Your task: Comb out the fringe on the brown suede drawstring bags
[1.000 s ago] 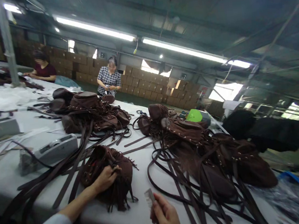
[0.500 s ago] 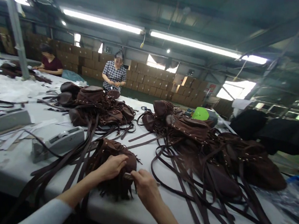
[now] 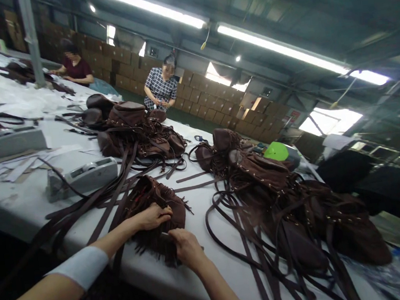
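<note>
A dark brown fringed bag [image 3: 176, 210] lies on the white table right in front of me, its opening turned to the far left. My left hand [image 3: 154, 216] rests on its upper side, fingers bent and closed on the bag's material. Close by on the right, my right hand [image 3: 188, 246] is closed around a slim metal tool [image 3: 165, 235]. The tool's tip points left against the fringe, and its other end shows behind the hand; its exact kind is too small to make out.
Piles of similar brown bags [image 3: 260, 169] with long straps spread to the right, and another heap [image 3: 128, 124] lies behind. Grey tape dispensers [image 3: 83, 177] stand to the left among paper pieces. One co-worker [image 3: 160, 87] stands across the table; another sits farther left. Stacked cartons line the back.
The view has shifted, so the scene sits slightly farther right. My right hand and the tool have moved a little left, closer under the left hand. The left hand keeps its hold.
</note>
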A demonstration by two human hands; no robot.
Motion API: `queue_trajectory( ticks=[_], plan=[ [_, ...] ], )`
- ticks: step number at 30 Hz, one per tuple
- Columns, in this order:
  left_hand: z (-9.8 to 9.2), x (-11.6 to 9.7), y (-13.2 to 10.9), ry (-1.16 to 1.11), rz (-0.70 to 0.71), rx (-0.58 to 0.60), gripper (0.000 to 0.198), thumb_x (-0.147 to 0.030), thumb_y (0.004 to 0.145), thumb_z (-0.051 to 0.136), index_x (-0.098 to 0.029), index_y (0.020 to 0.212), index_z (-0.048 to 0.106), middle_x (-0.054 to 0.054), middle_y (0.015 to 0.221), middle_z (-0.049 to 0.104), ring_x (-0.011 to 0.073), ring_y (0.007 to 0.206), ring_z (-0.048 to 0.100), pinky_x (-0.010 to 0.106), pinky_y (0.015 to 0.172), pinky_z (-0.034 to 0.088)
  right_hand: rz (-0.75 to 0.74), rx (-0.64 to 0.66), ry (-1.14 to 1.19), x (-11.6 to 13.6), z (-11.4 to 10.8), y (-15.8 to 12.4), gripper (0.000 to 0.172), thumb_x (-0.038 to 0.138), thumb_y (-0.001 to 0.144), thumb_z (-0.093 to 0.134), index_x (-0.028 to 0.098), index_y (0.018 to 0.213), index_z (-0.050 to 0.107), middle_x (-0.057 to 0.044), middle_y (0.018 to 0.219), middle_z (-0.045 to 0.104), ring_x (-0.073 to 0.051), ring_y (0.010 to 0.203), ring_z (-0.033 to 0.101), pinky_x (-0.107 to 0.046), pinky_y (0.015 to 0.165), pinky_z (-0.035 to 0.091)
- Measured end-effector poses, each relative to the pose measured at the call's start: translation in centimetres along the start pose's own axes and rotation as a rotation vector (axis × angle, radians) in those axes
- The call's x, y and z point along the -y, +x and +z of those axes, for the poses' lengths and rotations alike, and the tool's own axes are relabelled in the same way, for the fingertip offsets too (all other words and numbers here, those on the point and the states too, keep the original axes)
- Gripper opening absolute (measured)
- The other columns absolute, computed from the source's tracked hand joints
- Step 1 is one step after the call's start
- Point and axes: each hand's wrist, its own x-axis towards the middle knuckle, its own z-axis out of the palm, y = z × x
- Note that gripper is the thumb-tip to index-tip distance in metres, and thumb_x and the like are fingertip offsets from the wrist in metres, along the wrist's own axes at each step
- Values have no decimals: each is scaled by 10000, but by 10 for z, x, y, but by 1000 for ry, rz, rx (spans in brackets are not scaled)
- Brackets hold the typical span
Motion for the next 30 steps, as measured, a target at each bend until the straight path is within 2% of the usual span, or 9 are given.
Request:
queue_trajectory(
  ticks=[3, 7, 11, 15, 19, 22, 25, 30],
  plan=[
    [-1, 3, 0, 84, 43, 86, 282, -383, 920, 532, -158, 1045, 648, 72, 1067, 672, 223, 1017, 612, 476, 957, 430, 31, -2, 36, -1, 2, -5, 276, 92, 883, 428, 189, 1049, 627, -47, 979, 698, -167, 907, 621, -230, 776, 424],
    [-6, 3, 0, 163, 67, 123, 285, -363, 938, 499, -162, 1093, 630, 80, 1122, 654, 224, 1033, 603, 468, 948, 438, 58, 14, 54, -2, 4, -14, 252, 139, 909, 414, 193, 1039, 623, -46, 944, 701, -175, 872, 627, -240, 745, 426],
    [-12, 4, 2, 213, 90, 145, 285, -349, 947, 482, -162, 1113, 619, 80, 1143, 648, 215, 1031, 605, 440, 936, 447, 41, 64, 42, 3, 4, -21, 250, 114, 871, 444, 209, 978, 648, -47, 922, 700, -186, 868, 617, -256, 755, 400],
    [-13, 8, 3, 287, 83, 137, 314, -376, 947, 470, -174, 1141, 613, 84, 1164, 645, 219, 1053, 593, 422, 951, 422, 25, 105, 38, 17, 4, -23, 226, 99, 830, 468, 203, 905, 654, -56, 868, 695, -193, 822, 610, -263, 717, 378],
    [-6, 12, -1, 384, 54, 103, 367, -433, 924, 490, -234, 1213, 598, 76, 1250, 621, 266, 1126, 551, 413, 996, 346, -20, 149, 90, 38, 5, -30, 181, 129, 773, 537, 217, 882, 651, -26, 829, 697, -177, 778, 619, -232, 647, 364],
    [1, 14, -4, 422, 56, 93, 361, -445, 914, 504, -265, 1208, 610, 60, 1280, 613, 279, 1140, 542, 417, 1020, 299, -29, 165, 134, 51, 3, -39, 184, 149, 808, 508, 223, 901, 648, -11, 807, 691, -157, 747, 624, -217, 615, 356],
    [4, 17, -5, 430, 72, 81, 349, -457, 902, 521, -279, 1183, 631, 45, 1288, 613, 275, 1161, 526, 402, 1038, 276, 16, 144, 258, 59, -4, -48, 217, 141, 832, 469, 223, 931, 644, 3, 760, 661, -141, 703, 606, -213, 597, 344],
    [3, 14, -2, 388, 95, 34, 284, -414, 888, 559, -277, 1108, 674, 25, 1186, 677, 251, 1089, 576, 377, 1020, 307, 169, 77, 676, 58, -12, -54, 143, 175, 833, 485, 197, 795, 621, 27, 651, 530, -117, 616, 490, -216, 560, 305]
  ],
)
